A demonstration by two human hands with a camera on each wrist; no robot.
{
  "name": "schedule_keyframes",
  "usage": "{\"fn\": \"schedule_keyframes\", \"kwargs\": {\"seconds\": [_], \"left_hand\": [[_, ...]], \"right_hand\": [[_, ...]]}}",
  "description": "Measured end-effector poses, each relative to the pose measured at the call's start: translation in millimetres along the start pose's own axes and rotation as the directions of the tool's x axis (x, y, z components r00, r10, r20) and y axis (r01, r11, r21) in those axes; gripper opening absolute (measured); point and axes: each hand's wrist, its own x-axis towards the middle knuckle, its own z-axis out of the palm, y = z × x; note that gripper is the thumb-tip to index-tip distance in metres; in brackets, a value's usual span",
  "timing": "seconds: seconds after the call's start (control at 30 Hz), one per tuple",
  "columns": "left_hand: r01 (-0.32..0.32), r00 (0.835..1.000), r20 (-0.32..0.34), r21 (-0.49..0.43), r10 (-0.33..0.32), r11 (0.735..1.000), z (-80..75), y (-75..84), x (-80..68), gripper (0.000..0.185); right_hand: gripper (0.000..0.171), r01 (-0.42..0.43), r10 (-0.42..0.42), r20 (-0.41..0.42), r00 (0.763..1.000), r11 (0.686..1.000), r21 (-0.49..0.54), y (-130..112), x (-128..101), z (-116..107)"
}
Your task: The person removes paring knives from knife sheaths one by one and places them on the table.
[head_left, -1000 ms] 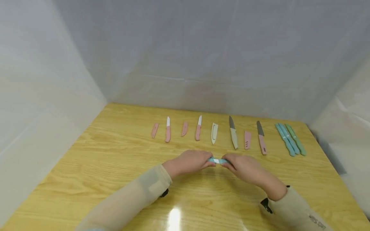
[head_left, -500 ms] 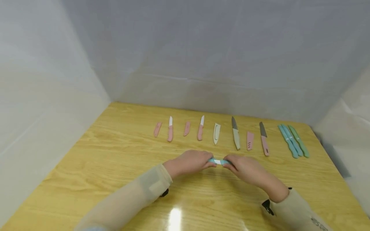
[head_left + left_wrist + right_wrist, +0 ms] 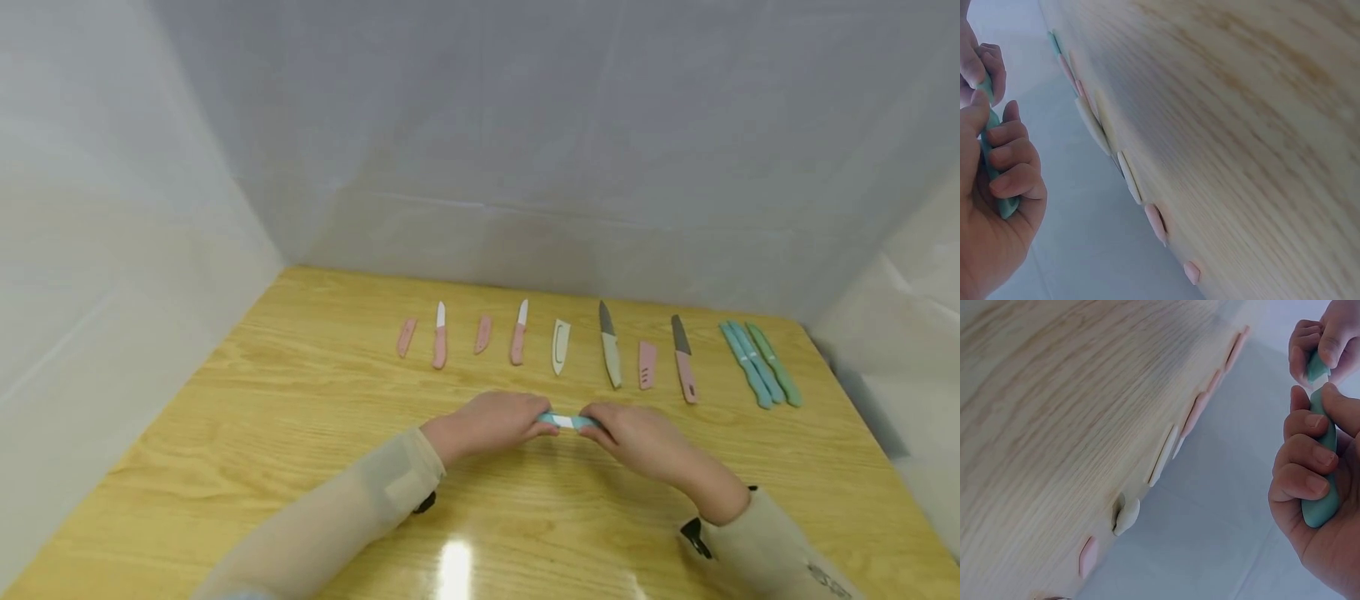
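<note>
Both hands hold a blue knife (image 3: 564,422) level over the table in the head view, its white section showing between two blue parts. My left hand (image 3: 498,423) grips one end, thumb and fingers around it. Around the opposite end curls my right hand (image 3: 637,437). In the left wrist view, the blue end (image 3: 1007,207) emerges below the curled left fingers. A rounded blue end (image 3: 1320,509) lies in the right palm in the right wrist view. The fingers hide much of both ends.
Along the table's (image 3: 300,400) back lie two pink-handled knives with white blades (image 3: 439,346), pink sheaths (image 3: 406,338), a cream sheath (image 3: 560,347), a cream-handled knife (image 3: 611,358) and a pink-handled dark-bladed knife (image 3: 685,371). Two blue knives (image 3: 750,367) and a green one (image 3: 774,367) lie right.
The hands keep their grip in nearly the same place. The white section between the blue parts looks slightly wider. The head view has shifted a little.
</note>
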Motion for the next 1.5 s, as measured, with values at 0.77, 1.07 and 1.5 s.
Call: {"fn": "schedule_keyframes", "kwargs": {"seconds": [0.77,1.07,1.5], "left_hand": [[0.053,0.998,0.032,-0.054,-0.051,0.997,1.3,-4.8,-5.1,0.029],[0.035,0.999,0.035,-0.047,-0.033,0.998,2.1,-5.6,-6.5,0.028],[0.056,0.998,0.036,-0.078,-0.053,0.995,3.9,-11.4,-9.3,0.029]], "right_hand": [[0.020,-0.009,0.009,0.018,1.000,1.000,0.002,4,-1,2],[0.021,-0.002,0.002,0.025,1.000,1.000,-0.001,4,-2,2],[0.021,-0.001,0.000,0.040,0.999,1.000,0.021,0,1,2]]}}
